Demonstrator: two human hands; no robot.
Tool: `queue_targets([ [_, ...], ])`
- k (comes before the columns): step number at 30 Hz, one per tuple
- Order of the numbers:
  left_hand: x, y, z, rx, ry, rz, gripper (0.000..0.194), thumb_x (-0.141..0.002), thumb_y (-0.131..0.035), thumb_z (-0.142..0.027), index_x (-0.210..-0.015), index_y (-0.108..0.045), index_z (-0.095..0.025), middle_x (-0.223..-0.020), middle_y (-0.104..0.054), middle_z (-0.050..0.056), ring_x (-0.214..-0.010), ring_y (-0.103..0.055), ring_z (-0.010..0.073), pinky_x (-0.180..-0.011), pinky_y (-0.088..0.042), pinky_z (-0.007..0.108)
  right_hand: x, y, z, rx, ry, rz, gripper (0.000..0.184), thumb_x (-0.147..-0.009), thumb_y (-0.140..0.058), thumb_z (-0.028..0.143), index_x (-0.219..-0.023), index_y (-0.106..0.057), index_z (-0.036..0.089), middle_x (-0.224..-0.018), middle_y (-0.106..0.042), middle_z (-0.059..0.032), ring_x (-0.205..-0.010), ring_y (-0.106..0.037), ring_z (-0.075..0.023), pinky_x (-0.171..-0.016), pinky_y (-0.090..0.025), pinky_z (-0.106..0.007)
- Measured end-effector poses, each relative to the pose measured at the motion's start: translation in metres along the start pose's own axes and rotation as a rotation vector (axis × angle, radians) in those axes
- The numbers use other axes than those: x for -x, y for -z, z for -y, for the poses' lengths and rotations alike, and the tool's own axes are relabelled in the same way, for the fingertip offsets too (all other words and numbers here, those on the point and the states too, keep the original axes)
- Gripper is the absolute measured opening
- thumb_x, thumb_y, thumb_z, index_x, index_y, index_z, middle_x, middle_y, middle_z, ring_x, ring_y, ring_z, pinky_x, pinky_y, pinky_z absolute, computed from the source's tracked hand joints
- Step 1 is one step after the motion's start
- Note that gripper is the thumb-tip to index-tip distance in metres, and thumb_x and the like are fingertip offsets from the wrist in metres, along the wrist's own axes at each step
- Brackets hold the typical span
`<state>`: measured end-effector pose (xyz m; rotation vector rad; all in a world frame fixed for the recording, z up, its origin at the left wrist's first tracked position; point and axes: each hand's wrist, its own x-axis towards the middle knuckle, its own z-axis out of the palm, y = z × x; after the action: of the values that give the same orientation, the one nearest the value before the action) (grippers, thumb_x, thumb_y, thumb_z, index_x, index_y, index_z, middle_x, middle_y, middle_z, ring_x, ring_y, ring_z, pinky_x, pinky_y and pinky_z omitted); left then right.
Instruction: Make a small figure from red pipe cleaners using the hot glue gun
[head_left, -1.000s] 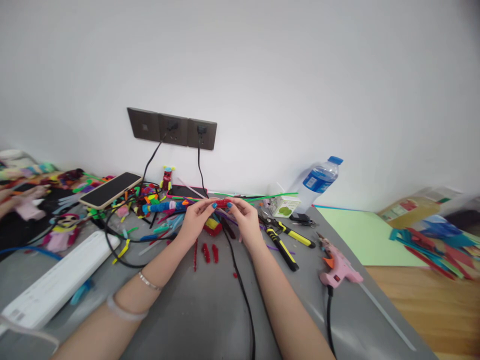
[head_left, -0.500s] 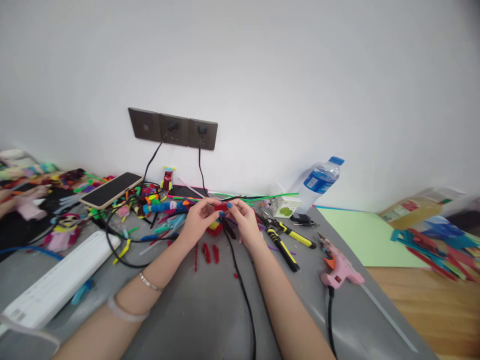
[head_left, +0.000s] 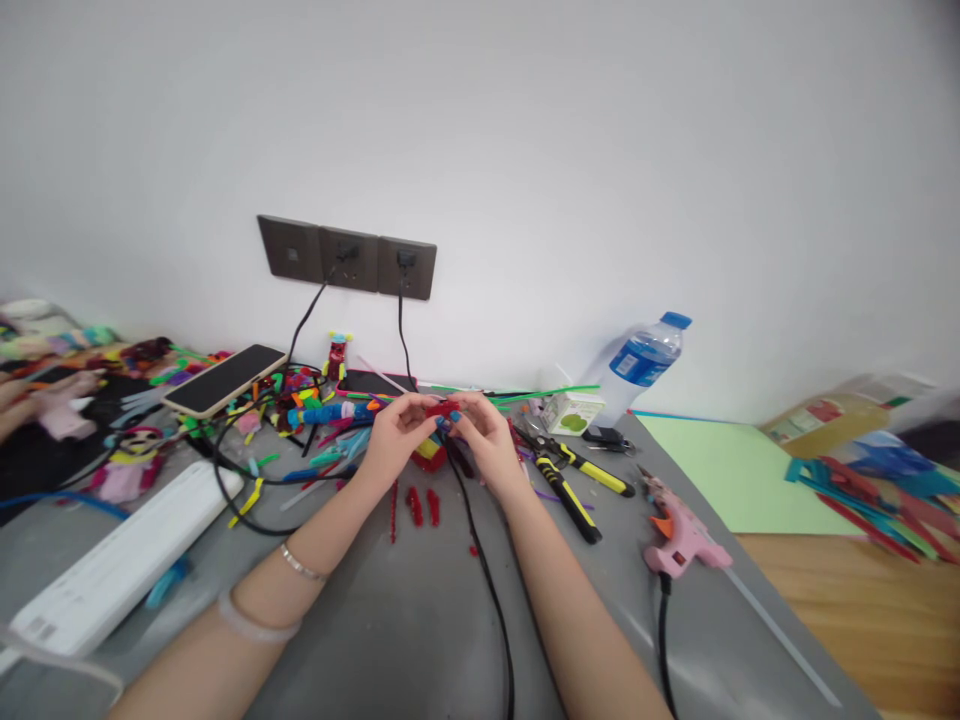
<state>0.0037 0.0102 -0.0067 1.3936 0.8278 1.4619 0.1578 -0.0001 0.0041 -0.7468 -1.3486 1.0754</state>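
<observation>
Between the fingertips of both my hands is a small red fuzzy piece [head_left: 444, 409] that looks like pipe cleaner. My left hand [head_left: 401, 438] pinches it from the left, and my right hand [head_left: 484, 440] from the right, thumbs nearly meeting. Just below the hands lies a red and yellow piece [head_left: 429, 456], partly covered by my left fingers. Closer to me on the grey table are two short red fuzzy pieces [head_left: 415, 507] and a thin red strip [head_left: 394, 512]. A black cable [head_left: 480, 550] runs under my hands toward the front edge.
Yellow-black pliers [head_left: 568, 500] and a pink glue gun [head_left: 681, 540] lie to the right, near a water bottle [head_left: 646, 358]. A white power strip [head_left: 124, 560], a phone [head_left: 225, 380] and colourful pipe cleaners crowd the left. Another person's hand [head_left: 45, 398] shows at far left.
My fingers have shifted slightly around the red piece, with the right fingers curling further in over it. The things on the table stay where they were.
</observation>
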Motion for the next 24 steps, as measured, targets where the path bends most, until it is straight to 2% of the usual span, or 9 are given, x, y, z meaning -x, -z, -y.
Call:
queue_targets([
  [7,0.0001,-0.0007,-0.0013,0.016,-0.010,0.000,0.024,-0.073,-0.076,-0.028,-0.093,-0.067,-0.018,-0.092,-0.071,0.005,-0.081,-0.066,0.0166,-0.077,-0.055,0.030,-0.0004,-0.0007,-0.0026,0.020,-0.016,-0.002,0.028,-0.083,-0.070,0.046,-0.095,-0.062,0.023,-0.086,-0.064,-0.0023,-0.072,-0.057,-0.0158,-0.062,-0.049,-0.027],
  [15,0.0003,-0.0008,-0.0016,-0.001,-0.007,-0.012,0.023,-0.072,-0.077,-0.030,-0.088,-0.066,-0.018,-0.088,-0.071,0.004,-0.079,-0.066,0.0166,-0.075,-0.056,0.030,-0.0006,-0.0008,-0.0030,0.018,-0.021,0.008,0.029,-0.081,-0.071,0.048,-0.091,-0.060,0.023,-0.083,-0.065,-0.0019,-0.070,-0.058,-0.0155,-0.061,-0.049,-0.028],
  [24,0.0006,-0.0006,-0.0007,0.014,0.039,-0.005,0.025,-0.073,-0.076,-0.029,-0.093,-0.065,-0.019,-0.091,-0.070,0.004,-0.080,-0.064,0.0164,-0.072,-0.052,0.028,-0.0005,-0.0013,-0.0045,0.011,0.001,-0.002,0.027,-0.080,-0.072,0.044,-0.091,-0.059,0.023,-0.083,-0.064,-0.0018,-0.072,-0.058,-0.0158,-0.063,-0.050,-0.028],
])
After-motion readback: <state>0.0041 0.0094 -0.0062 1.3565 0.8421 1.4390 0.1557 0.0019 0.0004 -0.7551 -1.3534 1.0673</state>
